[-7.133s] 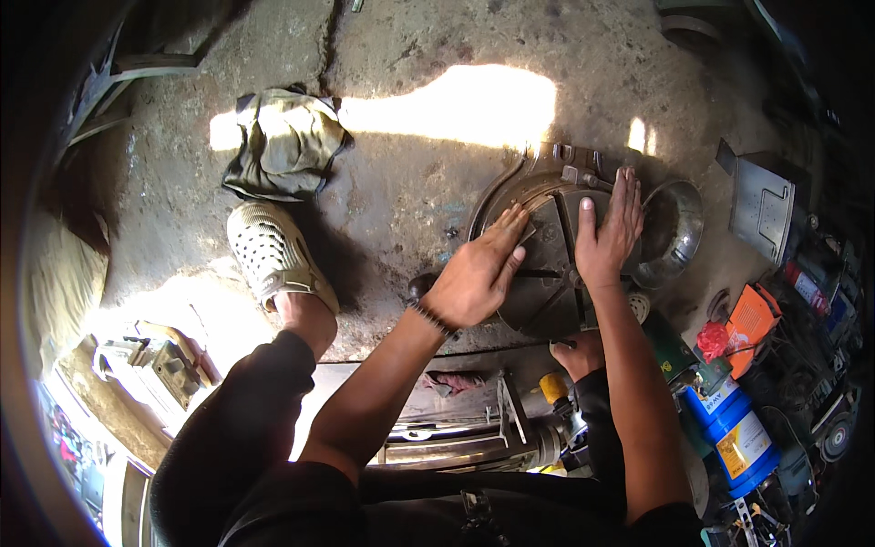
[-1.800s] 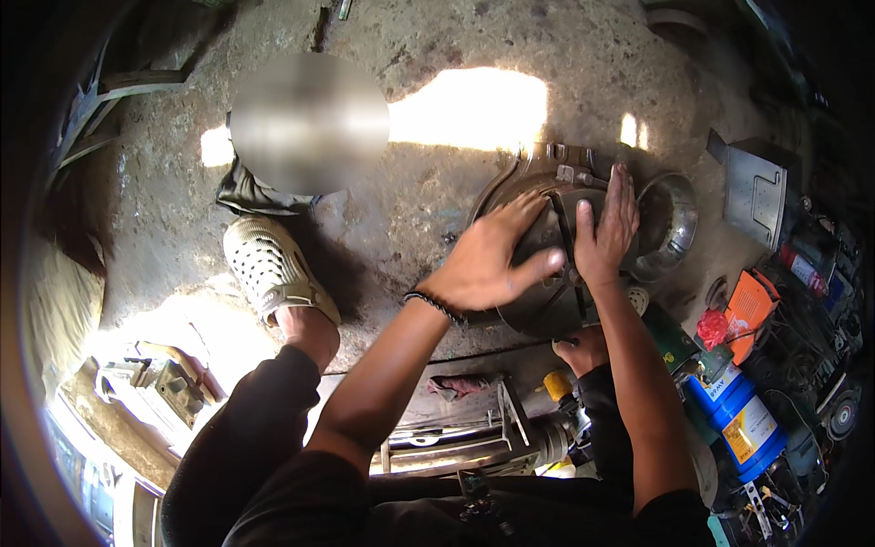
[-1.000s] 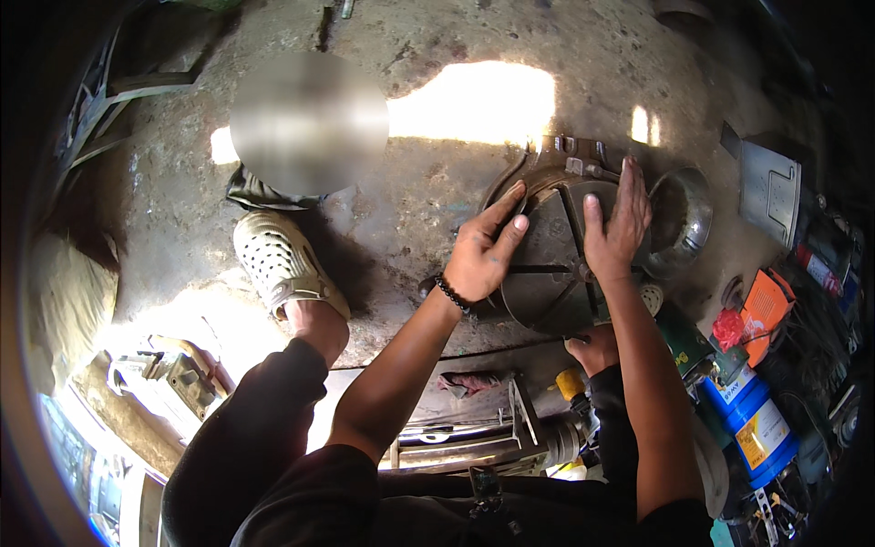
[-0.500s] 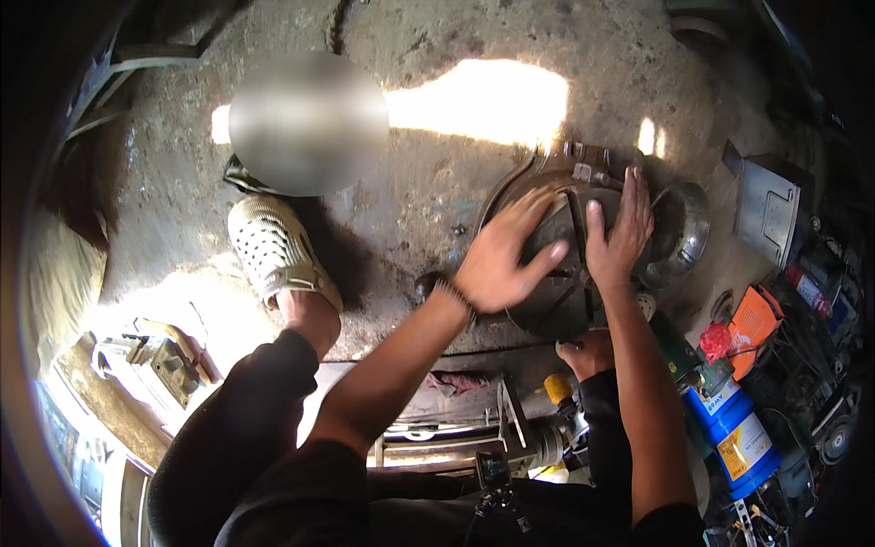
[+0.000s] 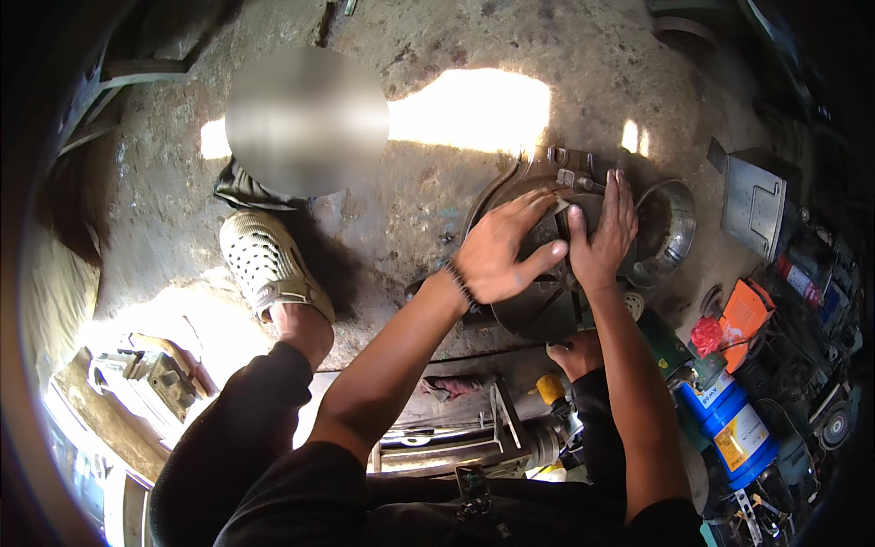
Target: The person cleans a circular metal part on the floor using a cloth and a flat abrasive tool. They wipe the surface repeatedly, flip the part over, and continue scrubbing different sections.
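Observation:
A dark, round metal disc [image 5: 531, 313] with straight slots across its face lies low over the floor, right of the middle. My left hand [image 5: 507, 252], a dark bracelet at its wrist, is spread over the disc's left part with the thumb held out. On its right side my right hand [image 5: 602, 239] lies flat, fingers stretched away from me and thumb apart. Nothing shows in either hand, though the palms are hidden. Beyond the fingertips sits a metal bracket with fittings [image 5: 572, 176]. Close to my right hand stands a round, bowl-like metal ring [image 5: 670, 232].
A grey metal box [image 5: 755, 202], an orange sheet-like thing [image 5: 746, 314], and a blue bucket [image 5: 729, 433] stand to the right among tools and parts. My shoe [image 5: 272, 258] is on the stained floor at left. A machine with a yellow cap [image 5: 550, 389] is close to me.
The whole view has shifted slightly, moving the floor and disc left in the picture. My hands have come a little closer together over the disc and remain spread.

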